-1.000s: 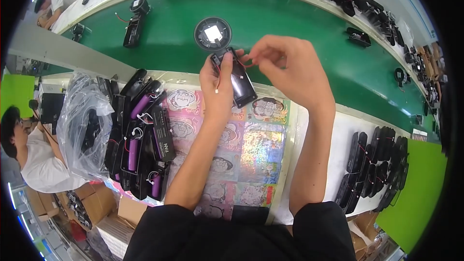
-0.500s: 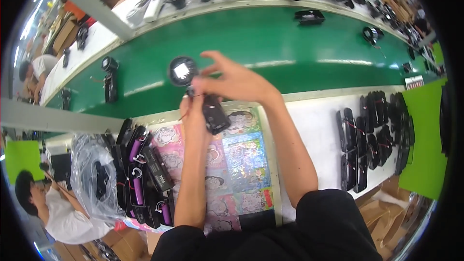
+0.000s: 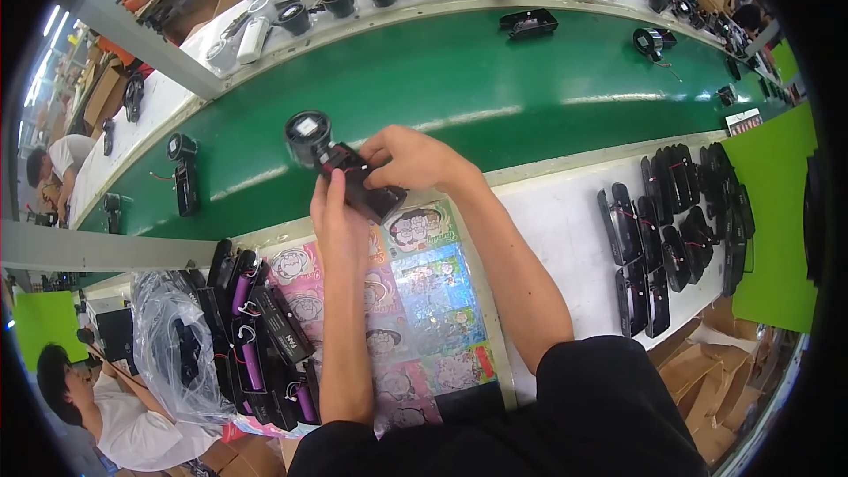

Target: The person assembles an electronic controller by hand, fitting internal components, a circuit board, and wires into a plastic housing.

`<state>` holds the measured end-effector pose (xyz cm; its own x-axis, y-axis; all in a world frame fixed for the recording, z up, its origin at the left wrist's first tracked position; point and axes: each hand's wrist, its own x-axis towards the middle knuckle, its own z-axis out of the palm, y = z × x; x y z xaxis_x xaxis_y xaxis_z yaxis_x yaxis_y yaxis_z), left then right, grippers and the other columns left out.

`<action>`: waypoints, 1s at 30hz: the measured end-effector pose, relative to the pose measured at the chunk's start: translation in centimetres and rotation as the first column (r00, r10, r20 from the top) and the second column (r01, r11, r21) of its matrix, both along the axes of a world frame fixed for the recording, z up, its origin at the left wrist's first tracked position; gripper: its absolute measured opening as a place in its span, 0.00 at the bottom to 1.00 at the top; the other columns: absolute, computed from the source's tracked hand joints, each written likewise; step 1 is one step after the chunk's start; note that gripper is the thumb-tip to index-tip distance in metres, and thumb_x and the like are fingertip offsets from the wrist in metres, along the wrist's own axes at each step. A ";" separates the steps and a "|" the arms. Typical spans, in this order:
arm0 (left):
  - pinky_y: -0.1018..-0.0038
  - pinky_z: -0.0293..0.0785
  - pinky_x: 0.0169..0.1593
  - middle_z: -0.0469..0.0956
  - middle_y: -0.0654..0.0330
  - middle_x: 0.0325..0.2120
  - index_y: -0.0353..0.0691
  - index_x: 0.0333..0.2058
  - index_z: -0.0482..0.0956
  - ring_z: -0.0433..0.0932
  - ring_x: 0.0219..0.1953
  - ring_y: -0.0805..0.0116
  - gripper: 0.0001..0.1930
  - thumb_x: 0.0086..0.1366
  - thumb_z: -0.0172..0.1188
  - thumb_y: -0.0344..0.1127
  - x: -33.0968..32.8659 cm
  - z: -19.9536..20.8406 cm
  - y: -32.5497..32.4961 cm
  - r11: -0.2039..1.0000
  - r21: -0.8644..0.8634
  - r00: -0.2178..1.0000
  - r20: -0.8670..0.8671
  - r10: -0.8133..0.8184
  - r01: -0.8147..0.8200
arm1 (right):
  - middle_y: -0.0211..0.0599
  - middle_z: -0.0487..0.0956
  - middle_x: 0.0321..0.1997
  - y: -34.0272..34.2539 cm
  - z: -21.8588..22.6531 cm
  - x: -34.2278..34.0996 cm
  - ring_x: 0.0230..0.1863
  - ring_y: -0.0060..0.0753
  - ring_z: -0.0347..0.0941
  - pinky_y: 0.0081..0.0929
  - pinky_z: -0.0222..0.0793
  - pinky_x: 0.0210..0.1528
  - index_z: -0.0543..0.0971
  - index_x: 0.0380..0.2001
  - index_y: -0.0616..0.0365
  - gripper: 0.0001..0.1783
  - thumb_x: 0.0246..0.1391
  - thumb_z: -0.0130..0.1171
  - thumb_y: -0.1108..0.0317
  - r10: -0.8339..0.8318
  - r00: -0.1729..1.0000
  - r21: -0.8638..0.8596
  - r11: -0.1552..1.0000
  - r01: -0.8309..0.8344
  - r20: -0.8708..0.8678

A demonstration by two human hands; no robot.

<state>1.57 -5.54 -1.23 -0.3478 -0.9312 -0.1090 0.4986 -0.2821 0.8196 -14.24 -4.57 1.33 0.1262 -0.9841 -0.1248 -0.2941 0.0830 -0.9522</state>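
A black handheld fan (image 3: 352,178) with a round head is held over the near edge of the green surface, its head pointing up and to the left. From below, my left hand (image 3: 339,216) grips the handle, fingers wrapped along its side. My right hand (image 3: 411,159) is closed on the handle's right side, its fingers bent against the dark casing. Part of the handle is hidden behind my fingers. Beneath lies a mat of colourful cartoon pictures (image 3: 389,296).
Black casings with purple cylindrical cells (image 3: 252,358) are heaped at left beside a clear plastic bag (image 3: 163,327). Several black casings (image 3: 649,252) stand in rows at right. The green surface (image 3: 424,71) carries other fan parts (image 3: 183,172). A person in white (image 3: 132,406) sits at lower left.
My right hand has come down from above the fan's neck and closed on its handle. The handle has turned to a more slanted position. The whole view has shifted slightly.
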 end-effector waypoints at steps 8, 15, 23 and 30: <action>0.69 0.67 0.50 0.71 0.58 0.45 0.33 0.50 0.68 0.68 0.47 0.71 0.18 0.63 0.53 0.35 -0.6 -0.3 0.4 0.995 -0.010 0.994 0.044 0.102 -0.102 | 0.52 0.79 0.35 -0.4 -2.6 -2.2 0.37 0.41 0.78 0.30 0.72 0.40 0.75 0.39 0.71 0.20 0.42 0.60 0.69 -0.565 0.814 -0.167 0.823 0.543 -0.139; 0.72 0.67 0.49 0.72 0.57 0.44 0.32 0.47 0.72 0.69 0.47 0.71 0.14 0.64 0.51 0.29 -0.4 -0.2 0.6 0.991 -0.122 0.983 0.169 0.074 -0.054 | 0.49 0.79 0.27 -1.3 -3.4 -1.7 0.30 0.49 0.77 0.39 0.71 0.35 0.72 0.40 0.65 0.18 0.47 0.59 0.66 -0.822 0.548 -0.337 0.566 0.753 -0.154; 0.73 0.68 0.48 0.73 0.57 0.43 0.31 0.46 0.72 0.70 0.45 0.71 0.13 0.64 0.49 0.29 -1.8 -0.2 1.5 0.983 -0.182 0.979 0.197 0.043 -0.007 | 0.49 0.76 0.40 2.4 2.6 -3.0 0.43 0.51 0.72 0.38 0.68 0.47 0.76 0.41 0.65 0.19 0.46 0.60 0.66 -0.868 0.380 -0.531 0.497 0.687 -0.321; 0.77 0.70 0.42 0.75 0.59 0.37 0.32 0.44 0.74 0.72 0.40 0.74 0.12 0.63 0.49 0.27 0.1 -1.8 0.8 0.930 -0.366 0.937 0.318 0.143 -0.017 | 0.39 0.77 0.36 11.8 17.1 0.4 0.38 0.33 0.73 0.28 0.67 0.42 0.79 0.36 0.62 0.20 0.49 0.59 0.54 0.296 0.688 -0.628 0.721 0.294 0.663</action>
<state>1.68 -4.74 -3.07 -0.2720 -0.9527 0.1352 0.1864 0.0857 0.9787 -13.82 7.27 18.43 -0.1199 -0.7500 0.6505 0.4540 -0.6241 -0.6359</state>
